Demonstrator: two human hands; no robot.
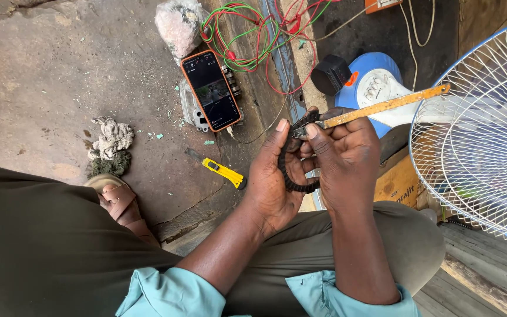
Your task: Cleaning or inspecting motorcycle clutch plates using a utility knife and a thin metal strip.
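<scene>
My left hand (271, 176) holds a black ribbed ring-shaped part (289, 173) upright in front of me, thumb pressed on its top. My right hand (347, 158) grips a rusty yellow-orange hacksaw blade (382, 107) near one end. The blade's end rests on the top of the black part, and the blade slants up to the right across the fan base. Both hands are close together above my lap.
A phone in an orange case (211, 89) lies on the concrete floor, a yellow utility knife (221, 170) below it. Red and green wires (253, 35) tangle behind. A white and blue fan (476, 123) lies at right. A rag (111, 144) sits near my sandalled foot (118, 199).
</scene>
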